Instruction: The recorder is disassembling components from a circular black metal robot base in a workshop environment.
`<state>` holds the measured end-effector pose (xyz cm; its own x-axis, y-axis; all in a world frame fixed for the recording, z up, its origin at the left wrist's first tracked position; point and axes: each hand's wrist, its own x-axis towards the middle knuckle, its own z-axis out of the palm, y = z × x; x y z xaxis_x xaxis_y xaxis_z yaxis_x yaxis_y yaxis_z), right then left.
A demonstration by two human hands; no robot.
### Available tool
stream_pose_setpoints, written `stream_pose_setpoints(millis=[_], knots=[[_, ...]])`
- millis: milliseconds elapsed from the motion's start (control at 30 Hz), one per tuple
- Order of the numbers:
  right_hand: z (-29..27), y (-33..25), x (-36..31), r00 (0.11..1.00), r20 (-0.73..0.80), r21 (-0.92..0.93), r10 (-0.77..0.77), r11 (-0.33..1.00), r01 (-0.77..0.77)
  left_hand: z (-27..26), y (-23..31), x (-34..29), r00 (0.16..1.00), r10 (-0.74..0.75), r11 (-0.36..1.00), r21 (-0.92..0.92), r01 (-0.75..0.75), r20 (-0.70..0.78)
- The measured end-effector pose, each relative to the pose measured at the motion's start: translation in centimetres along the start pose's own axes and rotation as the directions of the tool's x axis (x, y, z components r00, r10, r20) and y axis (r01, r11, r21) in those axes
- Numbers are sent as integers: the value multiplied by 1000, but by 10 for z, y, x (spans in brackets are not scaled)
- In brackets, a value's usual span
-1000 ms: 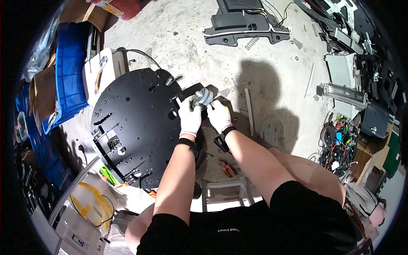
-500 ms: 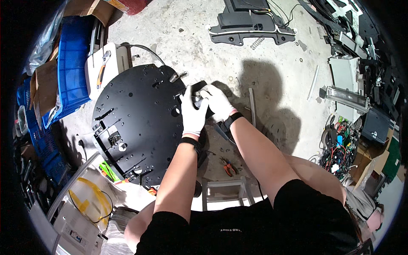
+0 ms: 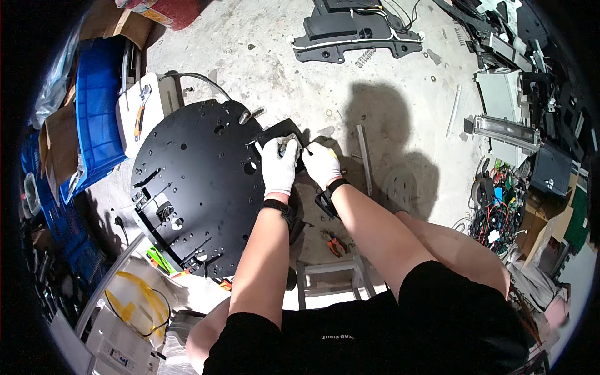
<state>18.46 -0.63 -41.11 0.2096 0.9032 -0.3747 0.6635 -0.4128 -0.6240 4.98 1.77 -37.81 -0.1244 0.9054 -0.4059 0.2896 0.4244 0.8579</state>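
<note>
At the right edge of the black disc (image 3: 203, 169), the left hand (image 3: 279, 165) bends its fingers over a black bracket (image 3: 280, 129) — the right hand (image 3: 322, 165) curls just beside; either grip, I cannot tell.

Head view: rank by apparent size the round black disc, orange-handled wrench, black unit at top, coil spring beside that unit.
1. Round black disc
2. Black unit, cut off by the frame edge
3. Orange-handled wrench
4. Coil spring
</note>
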Motion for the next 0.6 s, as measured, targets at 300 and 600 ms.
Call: stream_pose_setpoints(millis=[300, 600], knots=[[3, -16, -3, 992, 60, -173, 114, 980, -102, 3, 6, 4, 961, 274, 804, 556, -209, -35], [6, -3, 5, 996, 73, -115, 42, 993, -34, 1, 13, 8, 998, 5, 1000, -8, -4, 57]])
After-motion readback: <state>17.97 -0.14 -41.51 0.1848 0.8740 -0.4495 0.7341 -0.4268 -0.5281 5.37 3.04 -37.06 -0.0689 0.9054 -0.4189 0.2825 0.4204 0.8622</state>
